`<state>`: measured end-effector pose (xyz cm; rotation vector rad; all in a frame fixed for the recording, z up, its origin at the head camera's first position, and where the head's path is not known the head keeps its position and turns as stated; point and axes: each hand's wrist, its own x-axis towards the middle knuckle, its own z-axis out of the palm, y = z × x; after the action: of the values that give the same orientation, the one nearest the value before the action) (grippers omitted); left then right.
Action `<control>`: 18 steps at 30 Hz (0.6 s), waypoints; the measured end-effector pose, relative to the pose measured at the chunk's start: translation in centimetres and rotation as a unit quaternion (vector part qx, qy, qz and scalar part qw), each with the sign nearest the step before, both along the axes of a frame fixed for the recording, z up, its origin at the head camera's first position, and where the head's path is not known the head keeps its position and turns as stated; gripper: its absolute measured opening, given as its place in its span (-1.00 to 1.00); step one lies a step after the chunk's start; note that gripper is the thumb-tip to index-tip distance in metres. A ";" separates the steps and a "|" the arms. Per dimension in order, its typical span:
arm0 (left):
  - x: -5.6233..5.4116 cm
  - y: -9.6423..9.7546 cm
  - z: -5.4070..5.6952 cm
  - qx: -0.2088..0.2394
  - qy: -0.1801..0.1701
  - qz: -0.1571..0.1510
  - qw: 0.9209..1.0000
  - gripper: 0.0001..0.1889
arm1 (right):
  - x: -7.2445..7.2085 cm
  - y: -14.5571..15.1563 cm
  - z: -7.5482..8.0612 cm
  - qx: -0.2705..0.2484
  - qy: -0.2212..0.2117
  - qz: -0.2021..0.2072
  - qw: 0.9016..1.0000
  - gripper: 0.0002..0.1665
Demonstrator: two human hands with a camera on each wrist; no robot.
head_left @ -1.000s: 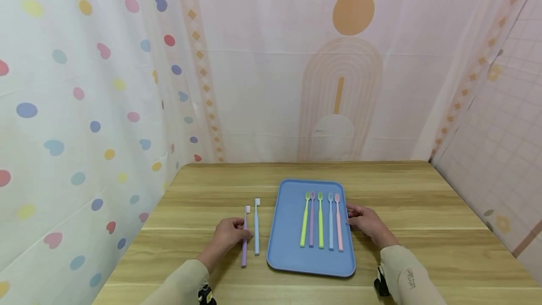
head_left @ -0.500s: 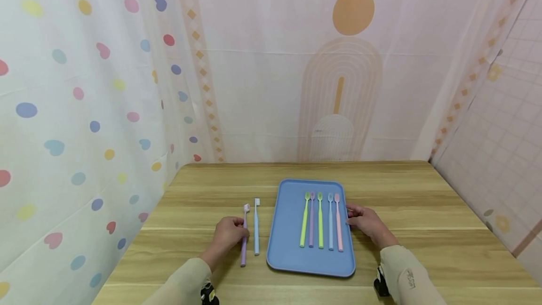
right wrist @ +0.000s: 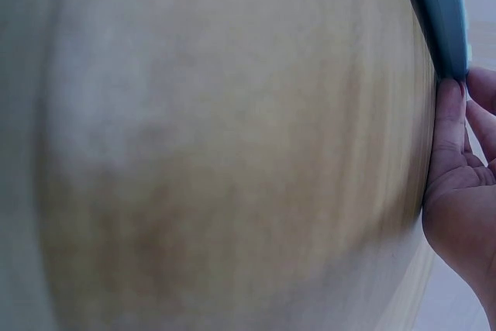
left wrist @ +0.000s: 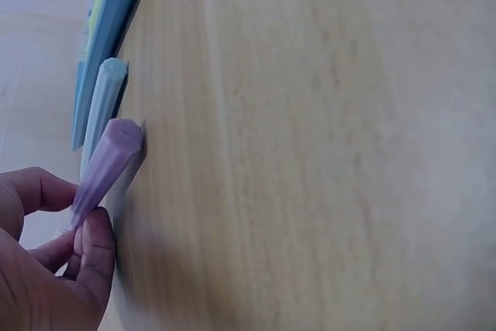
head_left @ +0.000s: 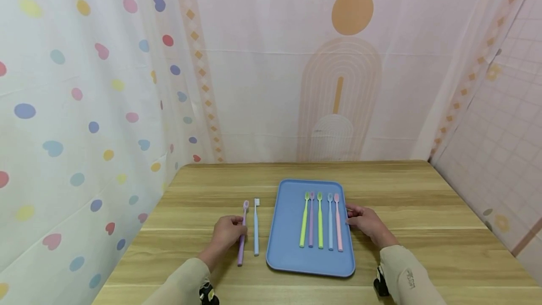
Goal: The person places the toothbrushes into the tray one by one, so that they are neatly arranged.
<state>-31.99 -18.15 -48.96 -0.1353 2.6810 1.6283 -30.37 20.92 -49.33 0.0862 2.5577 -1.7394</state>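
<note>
My left hand (head_left: 228, 233) pinches a purple toothbrush (head_left: 241, 251) by its handle between thumb and fingers, just over the table or on it; I cannot tell which. In the left wrist view the handle end of this purple toothbrush (left wrist: 112, 149) points up and away from the fingertips. Beside it lies a light blue toothbrush (head_left: 256, 232), its bristles turned sideways. My right hand (head_left: 367, 222) grips the right rim of a blue tray (head_left: 288, 260). On that rim in the right wrist view, the right hand's fingers (right wrist: 449, 125) hold the tray edge (right wrist: 443, 21).
Inside the tray several toothbrushes lie in a row, heads away from me: a green one (head_left: 304, 225), a purple one (head_left: 311, 225), another green one (head_left: 320, 225), a blue one (head_left: 330, 225) and a pink one (head_left: 339, 227). The wooden table (head_left: 402, 187) ends at patterned curtains (head_left: 262, 107).
The held purple toothbrush has rolled in my left fingers, so its bristles no longer point sideways. Its handle end has shifted slightly left. My right hand and the tray stay put.
</note>
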 end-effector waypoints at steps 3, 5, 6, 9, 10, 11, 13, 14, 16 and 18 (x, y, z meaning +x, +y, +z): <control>-0.2 -0.1 0.0 0.009 0.001 0.003 1.000 -0.57 | 0.0 0.0 0.1 0.003 0.001 0.000 1.000 -0.36; -0.4 -0.2 0.1 0.017 0.002 0.005 1.000 -0.56 | 0.0 -0.1 0.1 0.004 -0.002 -0.005 1.000 -0.35; -0.5 -0.2 0.1 0.019 0.002 0.007 1.000 -0.55 | 0.0 -0.2 0.1 0.003 -0.005 -0.009 1.000 -0.35; -0.8 -0.1 0.2 0.030 0.005 0.010 0.999 -0.54 | -0.1 -0.3 0.2 0.007 -0.014 -0.020 1.000 -0.35; -0.9 -0.1 0.3 0.035 0.007 0.008 0.999 -0.55 | -0.1 -0.3 0.2 0.010 -0.014 -0.020 1.000 -0.35; -1.0 -0.1 0.4 0.042 0.008 0.008 0.999 -0.55 | -0.1 -0.4 0.2 0.013 -0.015 -0.021 1.000 -0.35; -1.1 0.0 0.6 0.057 0.010 0.006 0.998 -0.55 | -0.2 -0.3 0.1 0.014 -0.016 -0.022 1.000 -0.35; -1.1 0.1 0.8 0.068 0.009 0.004 0.998 -0.55 | -0.2 -0.3 0.1 0.015 -0.016 -0.022 1.000 -0.35; -1.1 0.2 1.1 0.089 0.007 0.001 0.996 -0.54 | -0.3 -0.3 0.0 0.017 -0.015 -0.019 1.000 -0.35; -1.1 0.3 1.4 0.112 0.001 0.000 0.994 -0.53 | -0.4 -0.2 -0.2 0.017 -0.015 -0.021 1.000 -0.36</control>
<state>-33.14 -17.87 -47.53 -0.1315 2.4747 1.9146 -30.73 20.68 -49.50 0.1677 2.5830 -1.6958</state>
